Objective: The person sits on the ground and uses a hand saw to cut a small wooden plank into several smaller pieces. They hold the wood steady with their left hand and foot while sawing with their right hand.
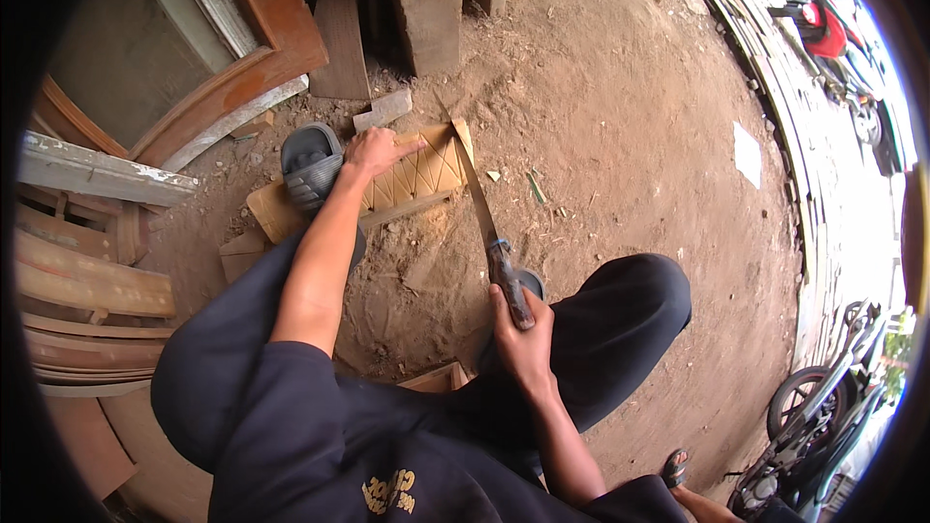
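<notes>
A light wooden board [412, 174] marked with criss-cross pencil lines lies low over the dirt. My left hand [372, 151] presses down on it, fingers stretched toward its right end. Beside that hand, my foot in a grey sandal [314, 167] rests on the board's left part. My right hand [524, 329] is closed around the dark, worn handle of a handsaw [481, 205]. The saw's blade runs up and away, crossing the right end of the board, where a narrow tip of wood shows past the blade. How deep any cut goes I cannot tell.
A small wood offcut [384, 108] lies behind the board. Upright timber posts [424, 10] and an orange-brown wooden frame [276, 58] stand at the far left. Curved boards [92, 276] are stacked at left. Motorbikes [823, 416] and another person's foot [675, 468] are at right.
</notes>
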`<state>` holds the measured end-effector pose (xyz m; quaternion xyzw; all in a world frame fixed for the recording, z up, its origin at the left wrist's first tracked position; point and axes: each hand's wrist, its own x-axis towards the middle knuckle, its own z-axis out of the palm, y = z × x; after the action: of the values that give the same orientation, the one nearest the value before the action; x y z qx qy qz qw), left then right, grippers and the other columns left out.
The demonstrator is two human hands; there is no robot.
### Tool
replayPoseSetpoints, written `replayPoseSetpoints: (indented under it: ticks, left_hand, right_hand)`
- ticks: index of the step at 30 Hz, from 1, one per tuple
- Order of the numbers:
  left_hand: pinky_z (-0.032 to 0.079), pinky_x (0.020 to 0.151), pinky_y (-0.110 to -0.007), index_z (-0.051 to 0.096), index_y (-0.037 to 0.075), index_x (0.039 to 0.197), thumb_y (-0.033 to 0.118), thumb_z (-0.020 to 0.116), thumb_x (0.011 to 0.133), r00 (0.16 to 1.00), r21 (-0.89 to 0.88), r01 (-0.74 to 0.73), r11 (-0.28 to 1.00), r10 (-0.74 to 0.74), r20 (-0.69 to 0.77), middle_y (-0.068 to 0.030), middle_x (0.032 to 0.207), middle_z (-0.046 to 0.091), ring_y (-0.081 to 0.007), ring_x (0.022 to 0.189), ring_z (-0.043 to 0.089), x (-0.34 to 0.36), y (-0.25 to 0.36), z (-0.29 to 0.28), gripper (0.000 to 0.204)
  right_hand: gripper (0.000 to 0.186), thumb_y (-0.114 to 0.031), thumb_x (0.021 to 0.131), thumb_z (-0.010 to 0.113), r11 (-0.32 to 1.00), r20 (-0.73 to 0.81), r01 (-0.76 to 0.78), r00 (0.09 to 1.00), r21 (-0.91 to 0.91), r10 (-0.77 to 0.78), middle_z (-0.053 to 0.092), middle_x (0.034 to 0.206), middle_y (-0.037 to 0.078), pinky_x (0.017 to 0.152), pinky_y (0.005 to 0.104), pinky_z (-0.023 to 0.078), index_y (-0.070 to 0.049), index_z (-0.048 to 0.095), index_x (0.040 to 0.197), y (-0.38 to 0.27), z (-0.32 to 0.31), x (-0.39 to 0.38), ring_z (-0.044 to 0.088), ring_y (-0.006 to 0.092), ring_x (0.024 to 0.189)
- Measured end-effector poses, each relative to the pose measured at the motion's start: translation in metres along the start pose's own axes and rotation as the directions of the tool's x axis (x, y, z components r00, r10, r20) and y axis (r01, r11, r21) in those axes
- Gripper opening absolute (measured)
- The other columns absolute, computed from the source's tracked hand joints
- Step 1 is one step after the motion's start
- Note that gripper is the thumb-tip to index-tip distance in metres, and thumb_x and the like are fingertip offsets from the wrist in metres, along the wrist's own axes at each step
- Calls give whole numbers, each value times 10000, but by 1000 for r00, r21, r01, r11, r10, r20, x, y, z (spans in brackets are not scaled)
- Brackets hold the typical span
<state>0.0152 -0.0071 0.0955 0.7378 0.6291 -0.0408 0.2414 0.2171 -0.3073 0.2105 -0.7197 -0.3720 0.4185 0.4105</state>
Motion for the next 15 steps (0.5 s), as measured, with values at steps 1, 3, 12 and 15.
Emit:
replayPoseSetpoints:
  ticks: [1,3,12,15]
  left_hand:
    - [522,876,-489,707,-21,854,841,536,710,999,-5,-15,1000,14,-35,-267,998,683,-393,989,663,1,-1,0,891]
    - [517,886,-492,704,-23,868,842,532,711,999,24,-40,999,39,11,-273,1016,676,-400,999,658,4,-3,4,896]
    - [503,902,-490,697,-38,991,848,521,712,997,57,-83,995,82,15,-294,1056,662,-393,1020,652,0,5,12,945]
    - [508,889,-483,696,-36,1002,848,522,712,997,50,-68,996,66,35,-282,1030,673,-389,1001,660,-1,11,12,946]
  right_hand:
    - [336,-216,936,653,999,24,-37,999,7,36,387,584,-37,481,275,283,9,535,717,-12,1,-1,331,46,568]
    - [328,-211,932,656,1000,30,-5,1000,12,5,381,580,-23,481,285,288,7,537,718,-14,7,-5,331,53,565]
    - [279,-183,922,654,994,44,-107,993,-1,107,461,555,99,493,315,373,26,571,756,-15,-15,-34,368,91,549]
    - [296,-190,923,650,997,18,-83,996,8,83,461,552,107,493,328,378,28,565,743,-24,-12,-20,375,95,538]
